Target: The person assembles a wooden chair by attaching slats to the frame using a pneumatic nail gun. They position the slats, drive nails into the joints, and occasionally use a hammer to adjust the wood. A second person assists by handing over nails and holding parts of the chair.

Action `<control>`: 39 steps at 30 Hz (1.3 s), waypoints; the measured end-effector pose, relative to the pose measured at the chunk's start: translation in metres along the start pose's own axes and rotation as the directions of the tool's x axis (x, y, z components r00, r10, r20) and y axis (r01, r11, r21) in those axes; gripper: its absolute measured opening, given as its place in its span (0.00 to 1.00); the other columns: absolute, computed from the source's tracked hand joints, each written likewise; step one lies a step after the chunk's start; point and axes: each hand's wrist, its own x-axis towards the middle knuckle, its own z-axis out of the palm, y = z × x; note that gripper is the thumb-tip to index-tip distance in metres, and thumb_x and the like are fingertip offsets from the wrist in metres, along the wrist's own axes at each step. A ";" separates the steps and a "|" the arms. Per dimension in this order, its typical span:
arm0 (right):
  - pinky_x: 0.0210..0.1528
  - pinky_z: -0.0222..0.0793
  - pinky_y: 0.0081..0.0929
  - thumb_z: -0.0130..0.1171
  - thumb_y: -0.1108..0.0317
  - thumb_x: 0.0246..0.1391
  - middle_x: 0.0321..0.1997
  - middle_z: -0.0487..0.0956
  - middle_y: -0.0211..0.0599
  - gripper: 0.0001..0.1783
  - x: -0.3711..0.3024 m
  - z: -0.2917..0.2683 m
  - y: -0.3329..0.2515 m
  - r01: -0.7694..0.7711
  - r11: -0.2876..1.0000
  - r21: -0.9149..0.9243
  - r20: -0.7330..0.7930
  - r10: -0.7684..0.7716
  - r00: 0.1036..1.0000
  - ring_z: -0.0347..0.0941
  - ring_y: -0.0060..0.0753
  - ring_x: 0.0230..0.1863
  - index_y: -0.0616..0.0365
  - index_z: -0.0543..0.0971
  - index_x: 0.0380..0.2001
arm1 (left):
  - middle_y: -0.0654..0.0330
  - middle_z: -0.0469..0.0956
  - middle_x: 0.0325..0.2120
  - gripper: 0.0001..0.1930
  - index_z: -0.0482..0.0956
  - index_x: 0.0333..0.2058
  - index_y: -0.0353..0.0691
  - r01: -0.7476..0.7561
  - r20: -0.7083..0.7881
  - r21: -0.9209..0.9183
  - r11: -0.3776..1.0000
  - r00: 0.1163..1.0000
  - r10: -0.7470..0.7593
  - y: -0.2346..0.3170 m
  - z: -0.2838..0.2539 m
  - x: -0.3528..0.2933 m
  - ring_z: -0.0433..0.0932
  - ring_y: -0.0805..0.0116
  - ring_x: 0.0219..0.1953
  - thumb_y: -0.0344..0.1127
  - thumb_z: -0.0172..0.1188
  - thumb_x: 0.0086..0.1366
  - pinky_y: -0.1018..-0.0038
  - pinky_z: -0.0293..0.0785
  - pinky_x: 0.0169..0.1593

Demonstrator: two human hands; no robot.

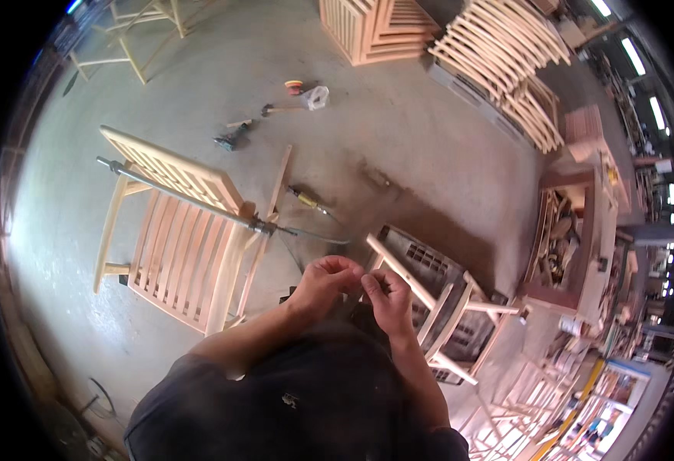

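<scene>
My left hand [326, 286] and my right hand [388, 300] meet in front of my body at the lower middle. Thumb and fingers are pinched together on both, and the fingertips touch or nearly touch. Anything between them is too small to make out. Left of my hands stands a slatted wooden chair [179, 253] with a long metal bar clamp [191, 201] across it. To the right, a wooden frame [437, 311] rests on a dark plastic crate [468, 334]. A yellow air tool [306, 199] lies on the floor beyond my hands.
A cordless power tool [232, 139], a hammer [282, 109], an orange-topped round tool [294, 87] and a clear plastic bag [316, 97] lie farther off. Slatted panels [375, 34] and curved wooden parts [498, 46] are stacked at the back. A wooden box [571, 284] holds offcuts.
</scene>
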 end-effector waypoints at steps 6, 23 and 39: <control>0.35 0.72 0.19 0.61 0.67 0.66 0.30 0.82 0.30 0.10 0.159 -0.016 -0.110 0.146 0.969 -0.201 0.362 -0.066 0.930 0.75 0.17 0.31 0.66 0.82 0.40 | 0.62 0.84 0.33 0.09 0.83 0.39 0.34 -0.216 -0.156 -0.043 0.975 0.966 0.207 0.110 0.024 0.071 0.80 0.75 0.33 0.33 0.70 0.65 0.77 0.77 0.39; 0.36 0.74 0.38 0.57 0.54 0.66 0.25 0.81 0.45 0.21 0.701 -0.016 -0.181 0.537 0.469 -0.701 0.710 0.386 0.589 0.79 0.46 0.30 0.61 0.79 0.26 | 0.52 0.85 0.38 0.07 0.79 0.41 0.34 -0.508 -0.816 -0.357 0.784 0.579 0.004 0.237 0.010 0.323 0.85 0.68 0.36 0.32 0.61 0.72 0.77 0.80 0.37; 0.40 0.74 0.23 0.63 0.64 0.62 0.32 0.82 0.32 0.12 0.857 0.090 -0.212 0.502 0.660 -0.559 0.814 0.552 0.181 0.77 0.21 0.35 0.58 0.84 0.44 | 0.60 0.84 0.34 0.15 0.77 0.55 0.33 -0.583 -0.972 -0.154 0.798 0.234 -0.017 0.343 0.014 0.432 0.81 0.75 0.34 0.26 0.59 0.70 0.77 0.79 0.40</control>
